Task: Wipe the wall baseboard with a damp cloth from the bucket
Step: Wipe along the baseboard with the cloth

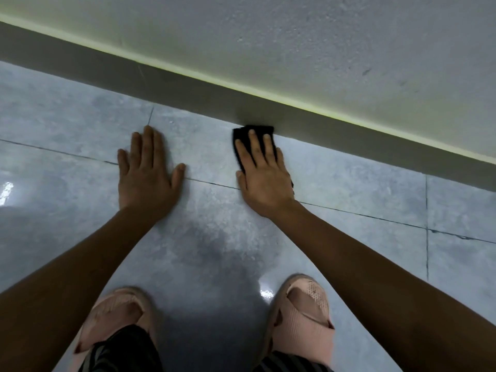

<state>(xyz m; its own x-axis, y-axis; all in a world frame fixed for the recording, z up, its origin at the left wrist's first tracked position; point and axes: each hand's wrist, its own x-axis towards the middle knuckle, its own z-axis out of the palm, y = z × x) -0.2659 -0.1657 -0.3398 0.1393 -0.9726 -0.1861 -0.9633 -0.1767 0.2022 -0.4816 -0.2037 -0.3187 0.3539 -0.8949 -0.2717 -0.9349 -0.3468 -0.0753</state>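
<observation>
A grey baseboard (188,84) runs along the foot of the wall from upper left to right. A black cloth (243,135) lies on the floor tiles, its far edge touching the baseboard. My right hand (264,173) presses flat on top of the cloth with fingers spread, covering most of it. My left hand (147,170) rests flat and open on the bare floor to the left of the cloth, holding nothing. No bucket shows in the view.
Glossy grey floor tiles (349,191) with dark grout lines spread in front of the wall. A textured pale wall (322,44) rises above the baseboard. My feet in pink slippers (303,312) stand near the bottom edge.
</observation>
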